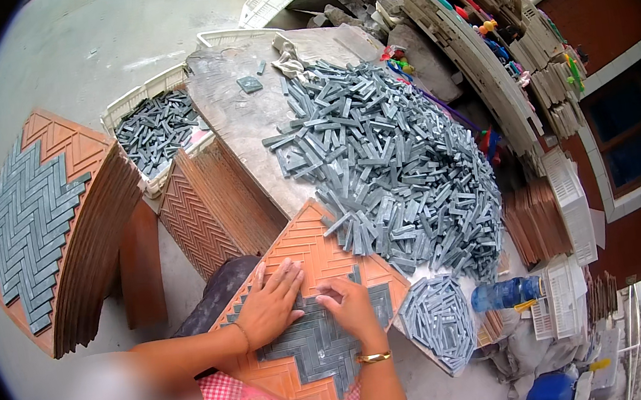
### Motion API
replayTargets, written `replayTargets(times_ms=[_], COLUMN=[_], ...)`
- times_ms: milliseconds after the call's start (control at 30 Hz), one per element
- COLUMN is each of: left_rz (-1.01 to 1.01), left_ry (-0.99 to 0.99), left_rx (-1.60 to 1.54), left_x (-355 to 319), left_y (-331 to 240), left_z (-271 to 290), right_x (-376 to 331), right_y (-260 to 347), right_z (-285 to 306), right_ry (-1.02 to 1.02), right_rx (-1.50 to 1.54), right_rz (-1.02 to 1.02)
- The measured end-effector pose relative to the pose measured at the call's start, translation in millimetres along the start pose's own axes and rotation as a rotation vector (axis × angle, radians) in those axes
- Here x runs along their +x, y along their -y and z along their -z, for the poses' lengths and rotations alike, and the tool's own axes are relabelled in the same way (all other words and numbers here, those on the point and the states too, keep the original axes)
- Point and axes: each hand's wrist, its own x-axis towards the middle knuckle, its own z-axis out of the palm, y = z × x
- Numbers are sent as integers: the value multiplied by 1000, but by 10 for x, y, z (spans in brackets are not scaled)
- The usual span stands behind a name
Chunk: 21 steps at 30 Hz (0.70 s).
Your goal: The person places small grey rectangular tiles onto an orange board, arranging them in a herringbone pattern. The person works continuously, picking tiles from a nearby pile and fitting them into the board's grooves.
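Note:
An orange herringbone-patterned mould tray rests slanted at my lap, its far side against the table. Grey stone strips fill a zigzag band of its slots, while slots above and below it are bare orange. My left hand lies flat on the tray with fingers stretched out, at the upper left edge of the grey strips. Just to its right, my right hand is bent with thumb and forefinger brought together over the tray; whatever lies between them is hidden. Beyond both hands spreads a big heap of loose grey strips on the table.
At left, a stack of orange trays carries a filled herringbone panel on top. More trays stand beneath the table's left edge, near a white crate of strips. A bundle of strips and a blue bottle are at right.

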Motion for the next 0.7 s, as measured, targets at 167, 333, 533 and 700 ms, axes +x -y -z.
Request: replayTargets(times_ms=[167, 333, 533, 700], left_rz=[-3, -95, -156, -165], left_ry=[26, 78, 90, 67], left_rx=[32, -6, 9, -28], left_x=[-92, -246, -285, -267], left_y=[12, -72, -100, -78], left_z=[30, -16, -33, -51], right_x=[17, -68, 51, 596], right_y=[-18, 75, 60, 207], right_z=[119, -28, -118, -185], right_ry=[-74, -40, -95, -328], right_rx=[-262, -229, -228, -176], right_rz=[-132, -117, -59, -218])
